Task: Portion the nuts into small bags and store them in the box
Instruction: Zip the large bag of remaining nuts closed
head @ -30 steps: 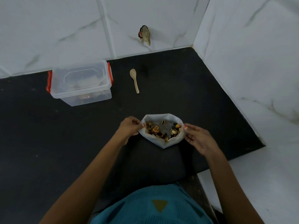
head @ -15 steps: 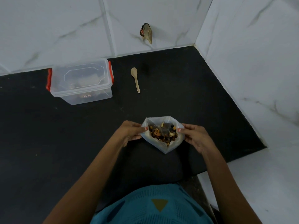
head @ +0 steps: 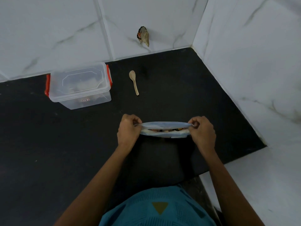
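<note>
**Bag pulled flat, box off to the far left**

Our left hand [head: 128, 129] and right hand [head: 202, 131] each pinch one end of the bag [head: 164, 133], fingers curled tight on its top corners. The bag is stretched taut between them just above the dark surface [head: 179, 87]. Its long axis runs straight across from left to right. The mouth is a thin slit, and only a narrow line of nuts [head: 164, 130] shows through it.

The coming move turns on the box [head: 79, 85]. It sits ahead and to the left, well apart from the bag, and our left hand is the nearer one. Its lid looks closed, with red clips at both ends, so we judge the lid has to come off before the bag can go in. The wooden spoon [head: 134, 82] lies between the box and the bag's far side, with its handle pointing back towards us.

Half a second ago the mouth gaped wide and rounded, with the nuts in plain view and our hands closer together. Since then the hands have drawn apart and flattened the opening, apparently to seal it.
</note>
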Tool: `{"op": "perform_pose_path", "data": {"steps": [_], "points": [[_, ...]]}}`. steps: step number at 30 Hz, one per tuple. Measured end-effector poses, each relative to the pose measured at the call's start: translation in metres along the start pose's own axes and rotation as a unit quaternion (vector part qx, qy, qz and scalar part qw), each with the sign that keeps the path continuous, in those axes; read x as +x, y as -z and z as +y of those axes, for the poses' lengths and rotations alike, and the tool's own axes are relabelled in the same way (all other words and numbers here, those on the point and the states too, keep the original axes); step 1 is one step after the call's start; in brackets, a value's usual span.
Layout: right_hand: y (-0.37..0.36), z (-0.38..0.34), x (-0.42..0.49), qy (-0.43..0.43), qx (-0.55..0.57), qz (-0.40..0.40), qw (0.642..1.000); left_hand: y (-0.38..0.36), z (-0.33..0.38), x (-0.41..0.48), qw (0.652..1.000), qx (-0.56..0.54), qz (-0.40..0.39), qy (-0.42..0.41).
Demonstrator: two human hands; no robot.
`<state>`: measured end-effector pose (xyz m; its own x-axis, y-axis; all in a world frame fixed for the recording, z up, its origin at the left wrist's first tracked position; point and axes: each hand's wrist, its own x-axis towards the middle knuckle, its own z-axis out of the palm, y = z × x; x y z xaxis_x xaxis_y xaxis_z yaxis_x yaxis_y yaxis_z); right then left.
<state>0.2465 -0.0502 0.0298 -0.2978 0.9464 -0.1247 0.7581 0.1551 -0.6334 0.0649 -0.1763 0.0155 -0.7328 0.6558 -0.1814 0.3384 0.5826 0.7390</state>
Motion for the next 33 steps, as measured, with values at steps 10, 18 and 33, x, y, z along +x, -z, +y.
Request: {"op": "perform_pose_path", "data": {"steps": [10,18,33], "points": [[-0.007,-0.005,-0.003,-0.008,0.093,-0.078,0.993,0.000,0.003,0.005,0.991,0.093,-0.094,-0.019],[0.000,0.008,-0.003,-0.018,0.062,-0.082,0.995,0.011,-0.003,-0.002,0.989,-0.009,-0.127,0.073],[0.018,0.038,-0.016,-0.237,0.526,-0.305,0.758,0.035,-0.034,-0.032,0.817,-0.401,-0.351,0.219]]}}
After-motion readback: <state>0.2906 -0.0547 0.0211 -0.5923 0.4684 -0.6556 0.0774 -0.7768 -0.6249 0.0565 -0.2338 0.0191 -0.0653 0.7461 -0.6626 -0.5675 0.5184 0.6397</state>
